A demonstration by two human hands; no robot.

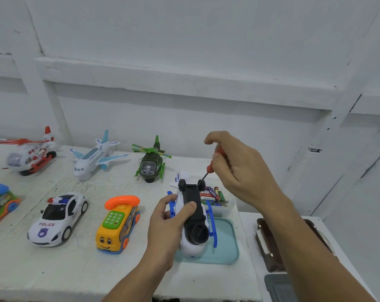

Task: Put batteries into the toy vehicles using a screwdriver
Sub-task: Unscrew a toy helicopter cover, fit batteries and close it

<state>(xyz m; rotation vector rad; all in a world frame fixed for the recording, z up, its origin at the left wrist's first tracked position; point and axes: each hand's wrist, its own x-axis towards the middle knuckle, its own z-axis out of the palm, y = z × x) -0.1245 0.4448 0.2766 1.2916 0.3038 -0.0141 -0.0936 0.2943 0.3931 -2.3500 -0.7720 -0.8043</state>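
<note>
My left hand grips a white and blue toy helicopter turned upside down, its black underside and wheels facing up. My right hand holds a red-handled screwdriver above the toy's far end, the thin shaft pointing down toward the rear wheels. Behind the toy, a clear box of batteries stands on the table.
A light blue lid lies under the held toy. On the white table stand a red helicopter, a white plane, a green helicopter, a police car and a yellow phone bus. A brown case lies right.
</note>
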